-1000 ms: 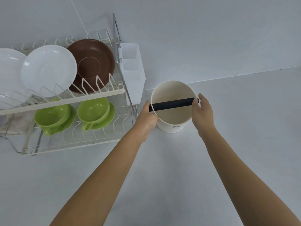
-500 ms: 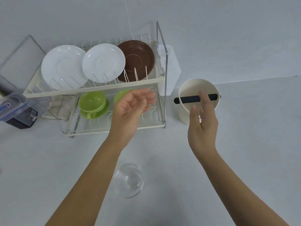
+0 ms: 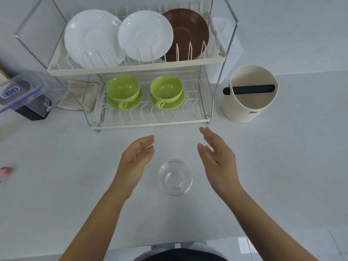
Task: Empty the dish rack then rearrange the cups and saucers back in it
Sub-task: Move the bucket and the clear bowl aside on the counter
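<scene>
Both hands hover released over the counter (image 3: pixel 282 166); left hand (image 3: pixel 136 162) at 9 o'clock, right hand (image 3: pixel 218 159) at 3 o'clock of the glass bowl (image 3: pixel 175 178); dish rack (image 3: pixel 135 67) at 12 o'clock

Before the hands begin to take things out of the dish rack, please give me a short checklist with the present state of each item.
1. Both hands free: ok. The left hand and the right hand are open and hold nothing.
2. Rack still full: ok. Three saucers stand on the upper shelf; two green cups sit on green saucers below.
3. Landing space: not ok. A glass bowl stands on the counter between the hands.
4. Right side of the rack free: ok. The cream container stands apart from it.
5. Cups dry: cannot tell.
</scene>
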